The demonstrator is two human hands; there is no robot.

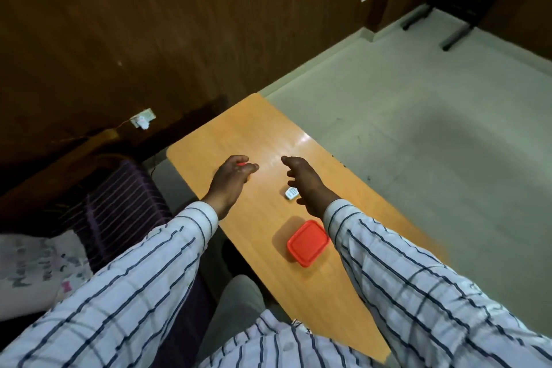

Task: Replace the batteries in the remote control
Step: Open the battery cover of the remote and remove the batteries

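Showing two hands (pixel 231 181) (pixel 304 182), one remote (pixel 291 193), one red box (pixel 307 242).

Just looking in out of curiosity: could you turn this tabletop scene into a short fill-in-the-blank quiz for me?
1. The lid of the closed container on the wooden table is coloured ____.
2. The small white remote lies beside the person's ____ hand.
3. The left hand is curled around something small and ____ in colour.
4. The right hand has its fingers spread and holds ____.

Missing words: red; right; red; nothing
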